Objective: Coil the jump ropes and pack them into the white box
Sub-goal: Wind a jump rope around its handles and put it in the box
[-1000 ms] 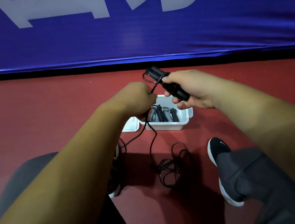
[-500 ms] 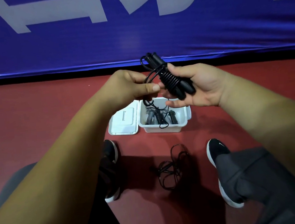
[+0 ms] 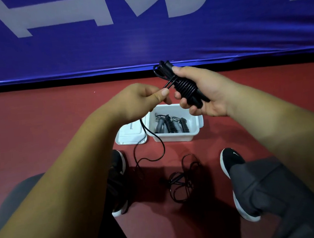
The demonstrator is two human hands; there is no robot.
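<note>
Jump rope [image 3: 186, 91], black, is held above the red floor [image 3: 36, 132], in front of the blue banner [image 3: 143, 42]. The white box [image 3: 176, 137] stands open on the floor below the hands, with its lid [image 3: 128, 136] just beside it. Coiled ropes [image 3: 170, 125] lie inside. Right hand [image 3: 208, 93]: fingers curled round the cord-wrapped handles. Left hand [image 3: 136, 101]: thumb and forefinger pinch the free cord, which trails down to the floor. A loose rope [image 3: 180, 180] lies between the shoes [image 3: 233, 161].
</note>
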